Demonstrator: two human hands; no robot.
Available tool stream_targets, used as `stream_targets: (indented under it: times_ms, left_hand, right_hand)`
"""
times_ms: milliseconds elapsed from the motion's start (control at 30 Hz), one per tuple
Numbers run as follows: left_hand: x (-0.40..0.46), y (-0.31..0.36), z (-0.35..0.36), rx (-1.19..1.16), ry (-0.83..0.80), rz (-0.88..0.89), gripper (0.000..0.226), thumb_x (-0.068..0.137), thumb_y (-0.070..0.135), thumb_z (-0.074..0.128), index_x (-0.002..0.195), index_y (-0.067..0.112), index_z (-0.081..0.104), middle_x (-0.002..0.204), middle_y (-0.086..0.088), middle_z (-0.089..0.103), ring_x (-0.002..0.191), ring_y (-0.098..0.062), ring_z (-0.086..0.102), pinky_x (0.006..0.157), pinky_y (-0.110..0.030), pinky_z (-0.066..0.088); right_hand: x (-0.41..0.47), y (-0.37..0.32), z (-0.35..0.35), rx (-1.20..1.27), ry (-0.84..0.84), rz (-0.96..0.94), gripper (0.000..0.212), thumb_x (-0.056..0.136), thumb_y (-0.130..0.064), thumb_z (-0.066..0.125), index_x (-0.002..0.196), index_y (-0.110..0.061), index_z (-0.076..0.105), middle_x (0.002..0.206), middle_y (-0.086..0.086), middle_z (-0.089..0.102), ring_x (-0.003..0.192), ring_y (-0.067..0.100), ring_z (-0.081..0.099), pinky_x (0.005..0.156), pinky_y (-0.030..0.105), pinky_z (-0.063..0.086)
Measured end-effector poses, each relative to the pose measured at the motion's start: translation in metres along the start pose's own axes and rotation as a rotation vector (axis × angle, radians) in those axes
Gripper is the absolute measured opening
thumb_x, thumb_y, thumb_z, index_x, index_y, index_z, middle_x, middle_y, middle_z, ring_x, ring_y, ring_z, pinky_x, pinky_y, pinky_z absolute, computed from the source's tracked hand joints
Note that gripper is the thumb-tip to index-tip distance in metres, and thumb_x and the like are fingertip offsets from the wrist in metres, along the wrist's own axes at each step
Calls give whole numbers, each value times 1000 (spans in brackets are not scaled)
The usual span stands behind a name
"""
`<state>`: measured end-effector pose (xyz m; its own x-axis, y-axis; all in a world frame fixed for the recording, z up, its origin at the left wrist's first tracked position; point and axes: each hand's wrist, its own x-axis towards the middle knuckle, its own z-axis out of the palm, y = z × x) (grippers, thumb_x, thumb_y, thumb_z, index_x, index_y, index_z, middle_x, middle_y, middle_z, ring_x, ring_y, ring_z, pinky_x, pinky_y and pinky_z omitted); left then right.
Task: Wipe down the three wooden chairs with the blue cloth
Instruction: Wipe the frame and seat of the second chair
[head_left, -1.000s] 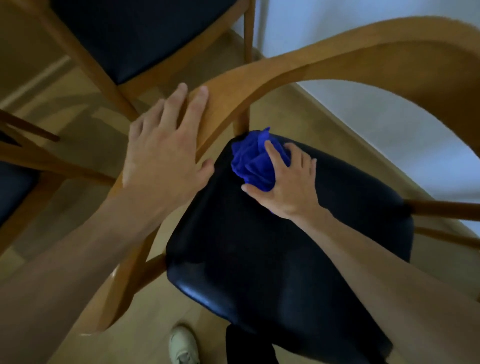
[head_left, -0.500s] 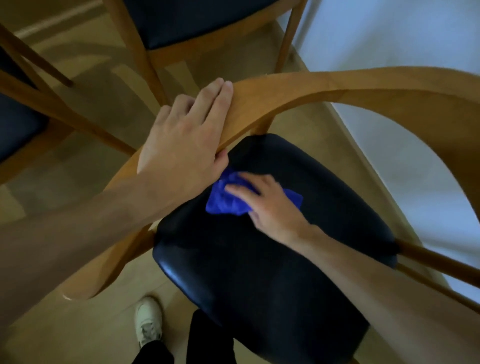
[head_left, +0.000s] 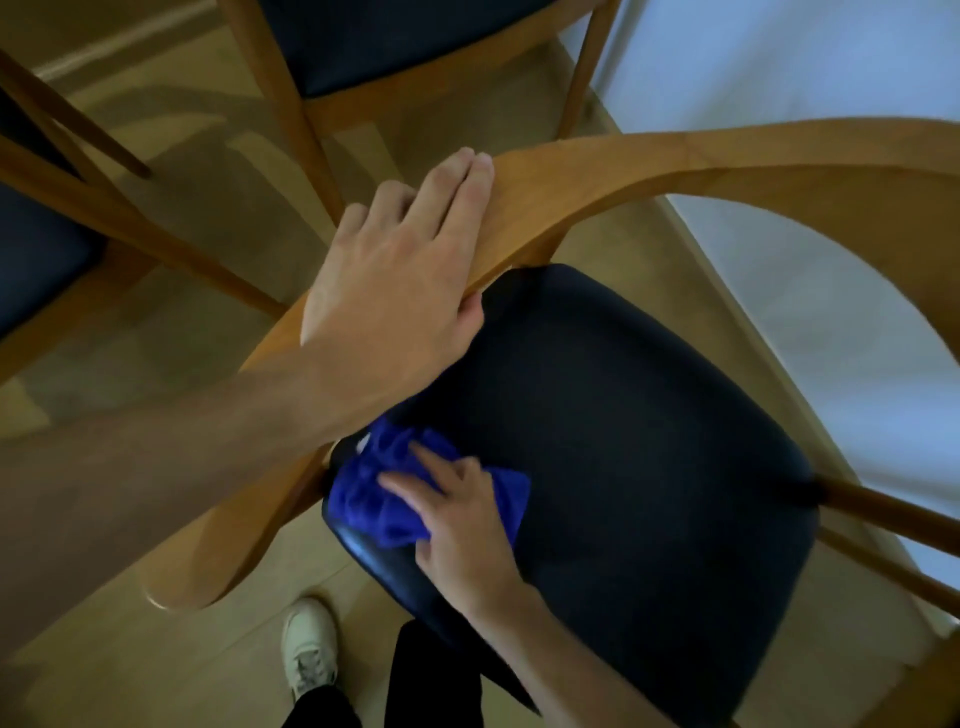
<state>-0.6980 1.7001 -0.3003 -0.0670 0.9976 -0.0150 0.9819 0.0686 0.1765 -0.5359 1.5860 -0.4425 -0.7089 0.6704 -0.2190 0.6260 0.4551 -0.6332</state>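
The blue cloth (head_left: 387, 493) lies bunched on the dark seat (head_left: 623, 441) of the nearest chair, at its front left corner, just beside the wooden frame. The right hand (head_left: 462, 525) presses it down with fingers spread almost flat on top of it, not closed around it. The left hand (head_left: 395, 291) rests on the curved wooden backrest (head_left: 675, 166), fingers straight and laid along the wood, thumb under the rail; I judge that it steadies the chair.

The work seems to be in the middle of this seat. Whether the wooden parts are already wiped I cannot tell. Two other chairs, one ahead (head_left: 395, 57) and one at the left (head_left: 47, 249), stand near; nothing shows if they are done.

The cloth is close to the seat edge, so it may slip off onto the floor (head_left: 171, 649). To the right the seat is open and free. The left forearm crosses above the cloth and limits movement there.
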Motion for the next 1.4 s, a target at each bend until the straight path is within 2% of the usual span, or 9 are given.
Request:
stream_targets:
  times_ms: [100, 200, 267, 400, 567, 833, 967, 1167, 1400]
  left_hand:
    - [0, 0, 1, 25, 15, 3, 85, 86, 41, 60, 151, 12, 12, 154, -8, 23, 122, -32, 44, 100, -48, 41]
    - [1, -1, 4, 16, 13, 6, 86, 85, 41, 61, 151, 12, 13, 153, -8, 25, 121, -32, 45, 100, -48, 41]
    - [1, -3, 5, 16, 36, 3, 84, 86, 40, 60, 150, 11, 15, 153, -7, 26, 120, -32, 46, 98, -47, 42]
    - [2, -1, 7, 17, 52, 1, 82, 87, 40, 58, 151, 12, 15, 154, -6, 25, 120, -31, 46, 98, -47, 42]
    - [1, -2, 7, -4, 50, 16, 84, 87, 41, 59, 151, 13, 13, 154, -6, 24, 122, -30, 44, 100, -46, 41]
    - [0, -1, 3, -9, 20, 20, 84, 87, 39, 60, 151, 14, 12, 155, -6, 22, 124, -30, 43, 101, -47, 40]
    - [1, -2, 5, -12, 17, 14, 86, 85, 39, 62, 151, 14, 13, 155, -6, 22, 123, -31, 44, 100, -48, 41]
    - [1, 0, 7, 40, 47, 13, 83, 85, 38, 61, 150, 12, 15, 153, -7, 25, 120, -31, 46, 97, -47, 44]
    - [0, -1, 5, 28, 45, 23, 85, 85, 40, 61, 150, 12, 14, 153, -7, 24, 123, -32, 44, 100, -48, 41]
  right_hand:
    - [1, 7, -24, 66, -59, -118, 69, 66, -5, 60, 129, -35, 56, 144, -3, 48, 106, 26, 49, 90, 49, 44]
    - [51, 48, -82, 31, 250, 46, 69, 68, -5, 65, 132, -30, 55, 142, 3, 50, 116, 31, 51, 100, 47, 42]
    - [95, 81, -121, -68, 356, 203, 63, 77, -22, 66, 137, -31, 48, 144, 4, 46, 123, 32, 47, 103, 50, 40]
    - [127, 99, -122, -303, 150, 389, 62, 86, -73, 43, 140, -48, 29, 156, 2, 26, 137, 31, 29, 106, 60, 30]
    - [90, 75, -79, -184, 287, 271, 59, 79, -29, 66, 135, -37, 49, 134, 8, 42, 114, 30, 46, 93, 50, 47]
    - [13, 21, -52, -119, -264, -257, 67, 77, -28, 69, 137, -42, 42, 133, 4, 41, 110, 26, 48, 91, 45, 47]
    - [76, 89, -128, -179, 168, 29, 68, 79, -39, 68, 141, -42, 39, 135, 6, 41, 113, 27, 51, 94, 41, 48]
    - [114, 117, -120, -334, 289, 309, 58, 88, -40, 57, 143, -34, 37, 138, 11, 41, 113, 34, 45, 95, 44, 44]
    - [5, -24, 11, -116, -43, -5, 66, 74, -34, 71, 133, -40, 43, 135, 5, 36, 105, 28, 48, 85, 44, 51]
